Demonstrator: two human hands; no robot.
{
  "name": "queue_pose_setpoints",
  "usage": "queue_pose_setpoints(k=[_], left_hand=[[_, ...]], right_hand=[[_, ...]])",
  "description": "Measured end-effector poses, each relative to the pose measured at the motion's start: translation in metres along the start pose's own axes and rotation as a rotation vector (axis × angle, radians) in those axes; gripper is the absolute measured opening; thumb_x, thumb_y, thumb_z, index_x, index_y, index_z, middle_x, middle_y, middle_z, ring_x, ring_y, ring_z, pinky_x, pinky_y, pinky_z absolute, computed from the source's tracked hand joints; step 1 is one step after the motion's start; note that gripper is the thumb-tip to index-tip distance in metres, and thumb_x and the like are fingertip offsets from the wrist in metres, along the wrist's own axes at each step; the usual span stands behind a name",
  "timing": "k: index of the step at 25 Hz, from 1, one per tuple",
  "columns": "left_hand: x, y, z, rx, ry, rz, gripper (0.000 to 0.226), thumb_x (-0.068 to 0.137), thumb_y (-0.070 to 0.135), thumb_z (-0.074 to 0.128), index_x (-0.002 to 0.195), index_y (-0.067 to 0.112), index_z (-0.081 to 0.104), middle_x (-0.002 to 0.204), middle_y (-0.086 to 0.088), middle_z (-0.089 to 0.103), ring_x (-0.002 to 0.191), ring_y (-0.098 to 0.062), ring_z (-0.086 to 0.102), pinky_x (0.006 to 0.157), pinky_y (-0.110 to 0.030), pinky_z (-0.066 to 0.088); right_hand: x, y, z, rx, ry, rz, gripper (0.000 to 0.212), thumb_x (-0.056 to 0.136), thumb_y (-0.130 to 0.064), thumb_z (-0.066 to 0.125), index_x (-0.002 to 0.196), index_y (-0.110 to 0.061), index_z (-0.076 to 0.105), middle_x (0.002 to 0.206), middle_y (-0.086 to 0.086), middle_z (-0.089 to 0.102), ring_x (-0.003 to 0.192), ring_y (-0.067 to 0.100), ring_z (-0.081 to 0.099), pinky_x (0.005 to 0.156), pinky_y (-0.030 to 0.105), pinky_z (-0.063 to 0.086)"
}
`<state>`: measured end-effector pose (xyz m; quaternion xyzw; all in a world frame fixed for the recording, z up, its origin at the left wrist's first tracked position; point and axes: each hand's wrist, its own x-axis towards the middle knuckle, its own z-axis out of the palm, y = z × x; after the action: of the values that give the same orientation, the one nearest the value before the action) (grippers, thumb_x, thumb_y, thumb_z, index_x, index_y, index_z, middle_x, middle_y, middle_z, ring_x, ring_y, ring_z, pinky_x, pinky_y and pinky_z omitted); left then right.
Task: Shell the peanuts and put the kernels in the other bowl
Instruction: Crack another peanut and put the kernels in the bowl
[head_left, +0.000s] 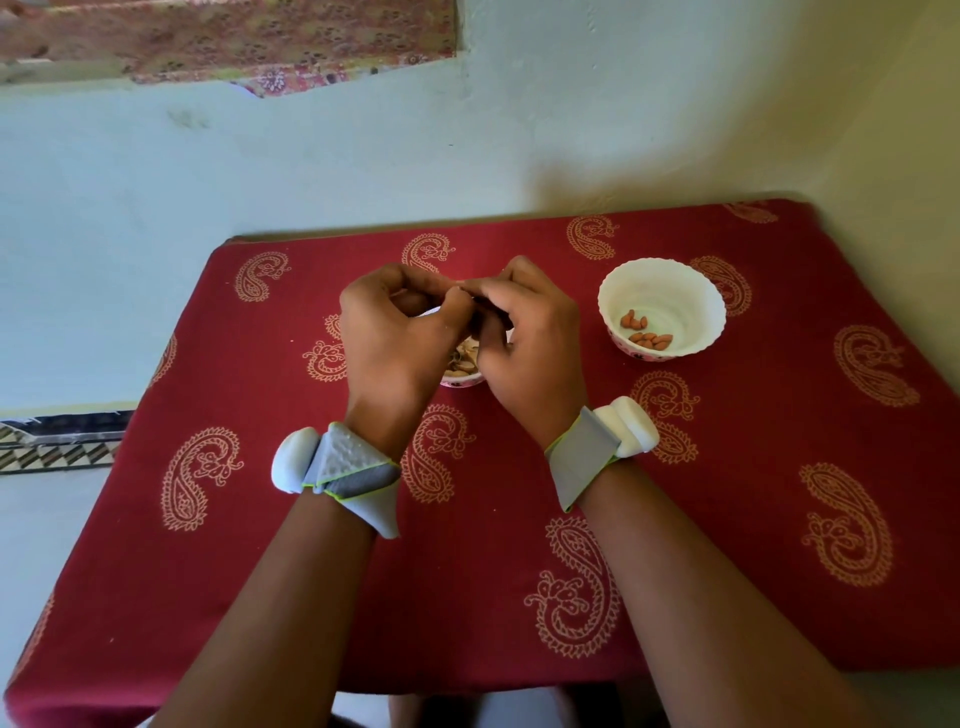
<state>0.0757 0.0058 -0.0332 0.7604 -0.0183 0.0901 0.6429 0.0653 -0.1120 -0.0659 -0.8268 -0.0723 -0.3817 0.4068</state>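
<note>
Shelling in progress, judged early to middle stage. Left hand (395, 332) and right hand (524, 338) raised together above the peanut bowl (462, 382), fingertips (460, 304) meeting in a tight pinch; object between them hidden, presumably one peanut, so grip contents not confirmable. Both hands curled narrow, no finger spread. Peanut bowl mostly covered by the hands, near centre of the counter (260, 519); only its near rim and a few pale shells or unshelled peanuts (465, 358) visible in the gap. Kernel bowl (662, 306), white with scalloped rim, standing to the right, well apart from the hands, holding a small number of reddish kernels (649, 338) in two loose groups on its floor; most of the floor bare. Completed: a handful of kernels transferred. Remaining: current peanut to split, kernels to carry across to the right bowl, then the rest of the stock, quantity not determinable. Grey sensor bands (582, 457) strapped on both wrists. Red paisley cloth covering the counter
</note>
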Motion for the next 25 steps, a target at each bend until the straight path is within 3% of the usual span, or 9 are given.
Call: queue_pose_setpoints(k=[2,5,9,12,15,18,21,25], left_hand=[[0.000,-0.001,-0.003,0.047,-0.031,-0.027,0.014,0.077,0.016,0.073,0.089,0.009,0.075,0.073,-0.010,0.079,0.070,-0.025,0.079,0.071,-0.052,0.065],[-0.002,0.002,-0.004,0.203,-0.026,0.098,0.007,0.076,0.016,0.073,0.075,0.012,0.079,0.063,-0.002,0.076,0.062,-0.016,0.077,0.060,-0.044,0.064],[-0.004,0.005,-0.004,0.304,0.009,0.192,0.007,0.074,0.014,0.076,0.067,0.014,0.078,0.055,0.004,0.071,0.052,-0.009,0.071,0.047,-0.029,0.055],[-0.004,0.002,-0.003,0.298,0.010,0.207,0.009,0.074,0.012,0.076,0.065,0.014,0.076,0.054,0.006,0.070,0.045,-0.003,0.059,0.045,-0.024,0.047],[-0.004,0.001,-0.002,0.265,0.036,0.209,0.008,0.077,0.010,0.074,0.071,0.012,0.079,0.058,0.001,0.072,0.049,-0.005,0.064,0.047,-0.026,0.051],[-0.003,-0.001,-0.003,0.139,0.006,0.162,0.010,0.083,0.004,0.071,0.079,0.006,0.080,0.068,-0.003,0.077,0.061,-0.017,0.076,0.059,-0.041,0.064],[0.001,-0.004,-0.005,0.042,-0.033,0.125,0.011,0.088,-0.002,0.069,0.086,-0.001,0.079,0.074,-0.011,0.078,0.070,-0.027,0.079,0.068,-0.054,0.064],[0.004,-0.007,-0.008,0.064,-0.088,0.154,0.012,0.093,0.003,0.069,0.089,0.005,0.080,0.076,-0.009,0.079,0.072,-0.026,0.079,0.070,-0.055,0.064]], right_hand=[[-0.001,0.001,-0.001,-0.005,0.006,-0.002,0.034,0.076,0.024,0.058,0.096,0.005,0.078,0.080,0.021,0.061,0.069,0.030,0.061,0.062,0.019,0.040],[-0.003,-0.001,-0.002,-0.017,0.026,-0.008,0.034,0.076,0.024,0.059,0.096,0.004,0.079,0.082,0.021,0.067,0.072,0.031,0.066,0.064,0.023,0.044],[-0.005,-0.002,-0.003,0.005,0.062,-0.010,0.027,0.077,0.019,0.063,0.091,0.003,0.081,0.084,0.017,0.076,0.076,0.030,0.073,0.066,0.036,0.058],[-0.006,0.001,-0.004,0.042,0.070,0.015,0.027,0.078,0.019,0.062,0.091,0.004,0.081,0.085,0.017,0.078,0.075,0.029,0.075,0.065,0.040,0.061],[-0.008,0.001,-0.002,0.056,0.098,0.041,0.028,0.079,0.019,0.062,0.095,0.004,0.080,0.089,0.017,0.080,0.080,0.029,0.077,0.069,0.043,0.062],[-0.009,0.003,0.001,0.121,0.111,0.095,0.024,0.084,0.015,0.065,0.097,0.003,0.081,0.092,0.015,0.080,0.083,0.027,0.078,0.072,0.045,0.063],[-0.010,0.003,0.002,0.184,0.108,0.173,0.020,0.086,0.011,0.068,0.098,0.002,0.081,0.094,0.013,0.080,0.086,0.024,0.078,0.075,0.043,0.064],[-0.009,0.003,0.002,0.217,0.109,0.217,0.021,0.085,0.009,0.071,0.100,0.000,0.081,0.094,0.012,0.080,0.086,0.020,0.077,0.075,0.038,0.064]])
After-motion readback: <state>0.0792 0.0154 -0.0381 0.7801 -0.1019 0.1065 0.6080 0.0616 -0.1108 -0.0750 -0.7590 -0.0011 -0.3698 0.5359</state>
